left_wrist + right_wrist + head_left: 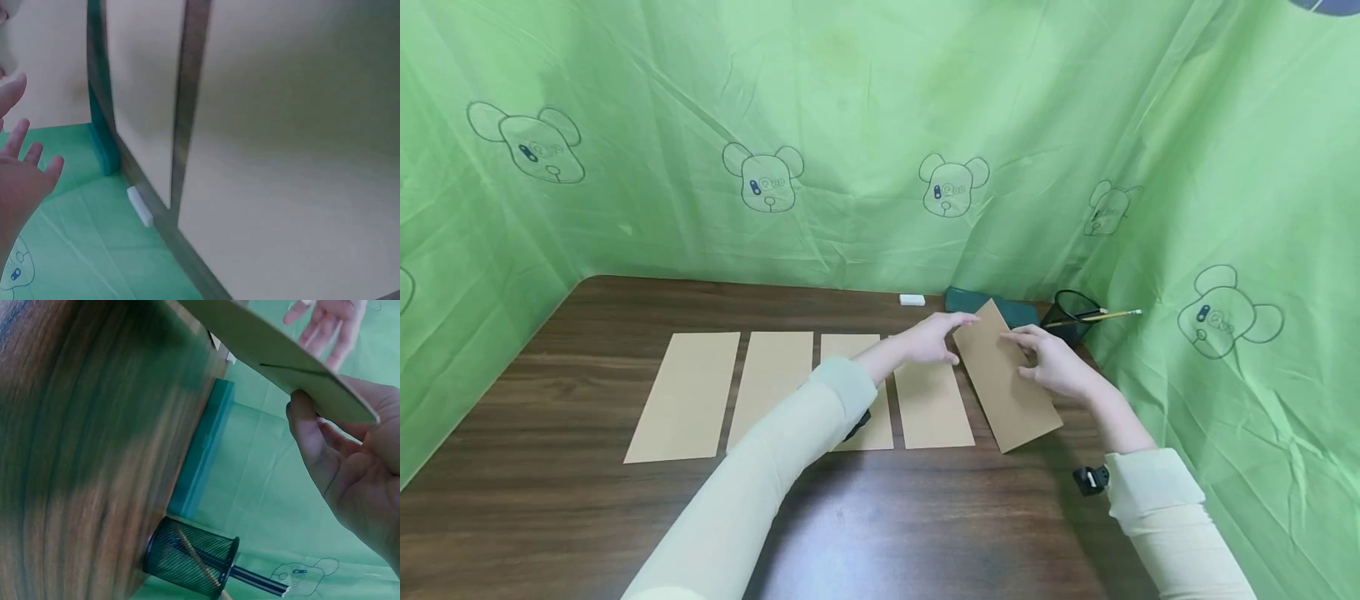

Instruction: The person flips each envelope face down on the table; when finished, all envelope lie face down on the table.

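My right hand [1051,362] pinches a brown kraft-paper piece [1003,387] by its right side, holding it tilted above the table's right part. In the right wrist view, a dark slit-like line shows on the underside of the brown piece [281,362], close to the gripping finger. My left hand [928,339] is at the piece's upper left edge, fingers spread and holding nothing. Several similar brown paper pieces lie in a row to the left, among them the leftmost piece [688,396] and the piece [931,408] beside the held one. My left forearm hides parts of the middle ones.
A dark green case [1018,312] lies at the table's back edge, partly behind the held paper. To its left is a white eraser [912,300]. At the back right stands a black mesh pen holder [1063,327] with a pencil [1116,316]. Green curtains surround the wooden table [550,467].
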The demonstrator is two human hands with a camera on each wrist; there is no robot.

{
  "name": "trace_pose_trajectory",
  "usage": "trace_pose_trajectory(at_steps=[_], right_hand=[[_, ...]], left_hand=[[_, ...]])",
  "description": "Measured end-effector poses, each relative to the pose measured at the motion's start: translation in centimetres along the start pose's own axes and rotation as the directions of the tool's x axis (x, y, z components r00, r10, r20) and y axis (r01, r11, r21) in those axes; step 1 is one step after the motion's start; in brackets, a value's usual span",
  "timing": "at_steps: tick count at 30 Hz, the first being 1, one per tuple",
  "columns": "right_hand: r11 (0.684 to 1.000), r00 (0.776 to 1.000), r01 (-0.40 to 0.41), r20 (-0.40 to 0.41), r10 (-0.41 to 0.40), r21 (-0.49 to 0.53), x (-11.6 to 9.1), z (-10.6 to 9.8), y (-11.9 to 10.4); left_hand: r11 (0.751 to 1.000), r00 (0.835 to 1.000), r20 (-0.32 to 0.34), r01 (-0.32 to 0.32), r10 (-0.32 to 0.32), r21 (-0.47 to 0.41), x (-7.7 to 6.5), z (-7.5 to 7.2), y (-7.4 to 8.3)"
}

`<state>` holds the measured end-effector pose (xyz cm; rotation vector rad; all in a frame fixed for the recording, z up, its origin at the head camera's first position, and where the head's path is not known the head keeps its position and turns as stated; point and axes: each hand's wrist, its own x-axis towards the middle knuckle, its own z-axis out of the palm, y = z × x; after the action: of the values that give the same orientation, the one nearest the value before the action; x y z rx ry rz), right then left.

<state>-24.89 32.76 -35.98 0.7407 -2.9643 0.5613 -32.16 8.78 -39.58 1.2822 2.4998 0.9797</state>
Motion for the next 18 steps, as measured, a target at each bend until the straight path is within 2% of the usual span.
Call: trace_pose_trajectory(at_steps=[5, 11, 18], right_hand=[[0.999, 0.998, -0.049, 0.046, 0.048, 0.019, -0.3, 0.5, 1.0], [0.995, 0.995, -0.093, 0.039, 0.091, 0.046, -0.4, 1.6, 2.1], [0.981, 0.984, -0.18, 0.029, 0.178, 0.077, -0.6, 3.4, 3.8]], left_hand=[[0.996, 0.996, 0.061, 0.068, -0.072, 0.066, -1.1, 1.9, -0.4], [0.995, 0.991, 0.111, 0.063, -0.071, 0.078, -1.8, 3.4, -0.6], [0.992, 0.985, 0.151, 0.07, -0.085, 0.103, -2.1, 4.3, -0.5]])
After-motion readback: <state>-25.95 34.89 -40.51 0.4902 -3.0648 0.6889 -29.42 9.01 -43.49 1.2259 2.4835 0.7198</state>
